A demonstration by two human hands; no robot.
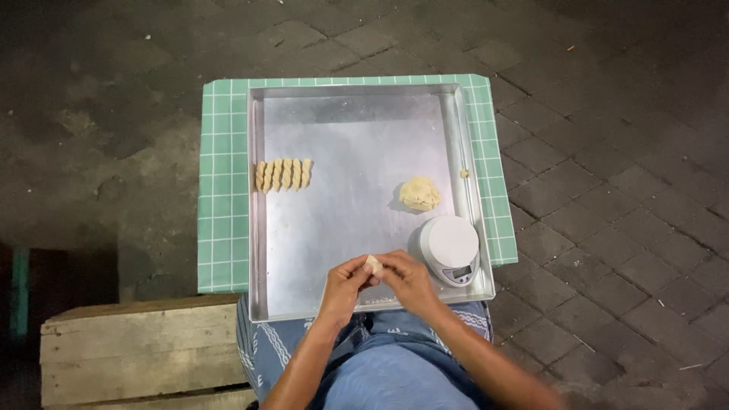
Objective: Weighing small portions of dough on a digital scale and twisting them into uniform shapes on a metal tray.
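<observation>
From the head camera, looking down, a person is sitting over a large metal tray (357, 152) that is lying on a green checked cloth (224, 190). The cloth is covering a small square surface, and around it the ground is dark grey paving stones (607, 152), dimly lit. At the lower left a rough wooden crate (137, 349) is standing beside the person's knees, which are covered with blue patterned fabric.

Both hands are meeting over the near edge of the tray. The left hand (345, 285) and the right hand (406, 277) are pinching together a small piece of dough (373, 265); the fingers of both are curled narrowly around it, the fingertips touching the piece from each side.

On the tray, at the left, a row of shaped dough pieces (283, 175) is lying side by side, close to the left rim. To the right a lump of dough (419, 193) is resting, and just below it a small round white kitchen scale (449, 247) is standing in the near right corner, just beside the right hand. A tiny crumb of dough (464, 173) is sitting on the right rim.
</observation>
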